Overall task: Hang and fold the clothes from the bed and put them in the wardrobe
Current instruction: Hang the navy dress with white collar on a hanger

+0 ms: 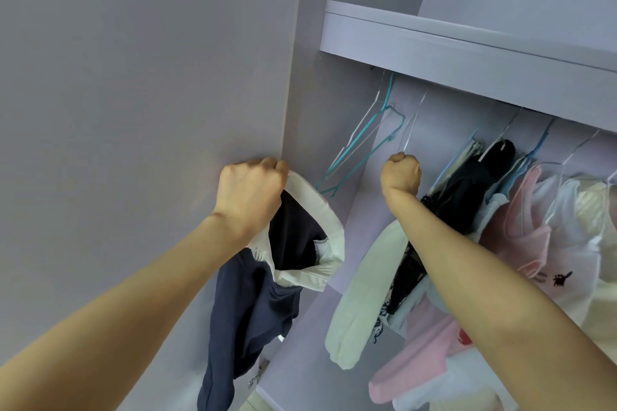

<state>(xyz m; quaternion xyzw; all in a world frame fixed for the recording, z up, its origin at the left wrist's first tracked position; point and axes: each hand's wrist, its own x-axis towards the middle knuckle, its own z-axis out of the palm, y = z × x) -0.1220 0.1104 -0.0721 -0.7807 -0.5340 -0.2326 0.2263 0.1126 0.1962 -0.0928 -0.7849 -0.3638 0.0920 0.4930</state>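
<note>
Inside lilac wardrobe [334,130]: thin wire hangers [359,143]

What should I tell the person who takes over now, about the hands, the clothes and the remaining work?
Left hand grips the navy garment by its white collar, held up beside the wardrobe door.
Right hand is closed on a thin hanger inside the wardrobe.
Empty teal hangers hang at the left; several clothes already hang at the right.
Left: put the navy garment on a hanger and hang it. The bed is not in view.
</note>
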